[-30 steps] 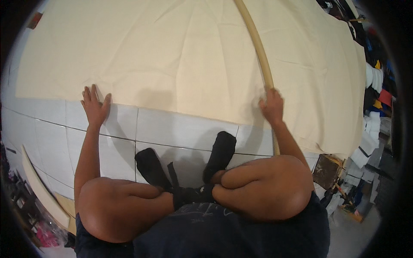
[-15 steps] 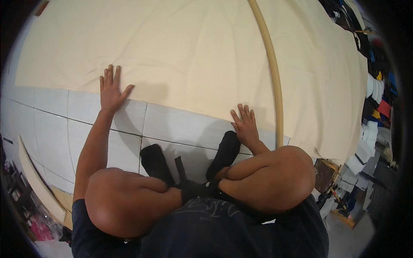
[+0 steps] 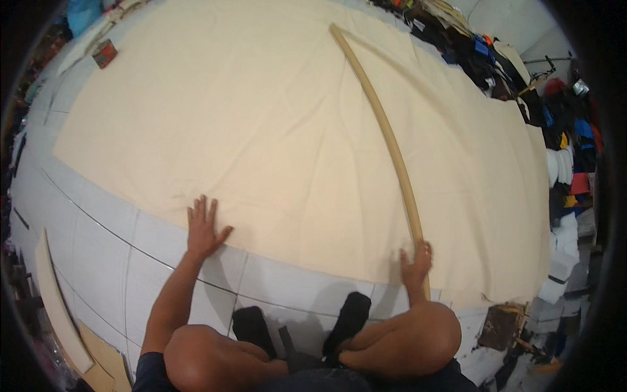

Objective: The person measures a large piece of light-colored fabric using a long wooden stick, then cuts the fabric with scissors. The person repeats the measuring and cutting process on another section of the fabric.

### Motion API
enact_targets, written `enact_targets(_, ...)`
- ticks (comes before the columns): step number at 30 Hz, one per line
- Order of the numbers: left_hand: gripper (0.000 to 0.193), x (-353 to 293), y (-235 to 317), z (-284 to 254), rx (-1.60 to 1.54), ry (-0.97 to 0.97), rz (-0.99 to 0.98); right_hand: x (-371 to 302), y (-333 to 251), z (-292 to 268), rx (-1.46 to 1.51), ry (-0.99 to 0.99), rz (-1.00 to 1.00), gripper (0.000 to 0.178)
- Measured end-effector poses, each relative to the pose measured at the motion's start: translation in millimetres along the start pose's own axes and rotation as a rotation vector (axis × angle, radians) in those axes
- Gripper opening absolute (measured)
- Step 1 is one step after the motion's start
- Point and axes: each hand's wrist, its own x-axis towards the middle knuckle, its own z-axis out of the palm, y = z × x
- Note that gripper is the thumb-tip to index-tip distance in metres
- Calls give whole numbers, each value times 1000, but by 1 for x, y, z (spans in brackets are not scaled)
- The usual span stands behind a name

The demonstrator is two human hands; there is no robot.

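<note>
1. Cream cloth (image 3: 228, 117) is pretty much spread over the white floor tiles (image 3: 166, 243); some creases aren't flattened yet.
2. Long tan pole (image 3: 392, 147) is laid on the cloth's right half.
3. Left hand (image 3: 203, 234) is rested at the near edge, fingers splayed.
4. Right hand (image 3: 416, 268) is placed at the pole; grip can't be told.

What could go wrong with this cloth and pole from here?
The cream cloth shows creases, so shifting the long pole might bunch it further.
The left hand rests spread at the cloth's near edge; pushing there could slide it across the tiles.
The right hand is at the pole, and a sideways pull might drag the fabric.
</note>
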Motion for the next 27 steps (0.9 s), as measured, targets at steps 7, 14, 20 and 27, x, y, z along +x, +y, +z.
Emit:
enact_targets(7, 74, 4, -25, -31, -415, 224, -138, 33, 9, 14, -23, -186, 138, 66)
enact_targets(14, 80, 34, -56, -35, 64, 164, -276, 67, -121, -7, 208, -283, -311, 53)
enact_targets(20, 83, 81, -21, -48, 99, -25, -172, 113, -208, 17, 182, -143, -843, 50)
enact_targets(27, 89, 89, 4, -15, 84, 15, -198, 225, -168, 50, 31, -214, -503, 50)
